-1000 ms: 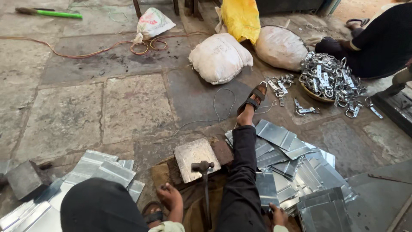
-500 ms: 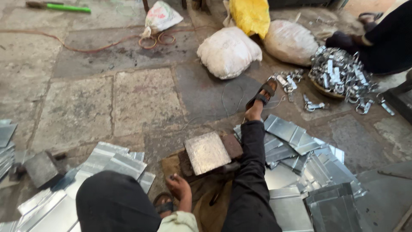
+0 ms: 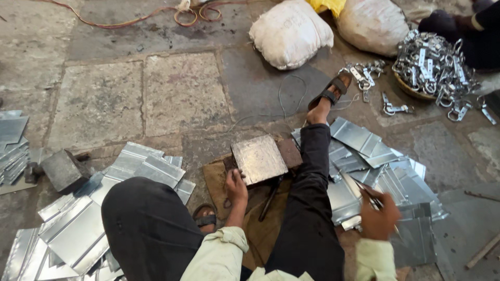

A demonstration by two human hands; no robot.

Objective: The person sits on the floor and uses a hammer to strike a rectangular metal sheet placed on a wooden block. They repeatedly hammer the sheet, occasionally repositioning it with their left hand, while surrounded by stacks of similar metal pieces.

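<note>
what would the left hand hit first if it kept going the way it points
Probably the square metal block: the left hand points up-forward at its near edge, fingers about touching it already, though depth is unclear.

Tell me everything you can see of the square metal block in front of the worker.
The square metal block is a thick, flat-topped slab of worn, dull grey metal with scuffed, mottled shine on its top face. It lies flat, turned slightly askew, on a brown cloth spread over the stone floor. A dark brownish piece juts from its right edge. The left hand touches its lower left corner; a hammer lies just below it. The outstretched leg runs along its right side.
</note>
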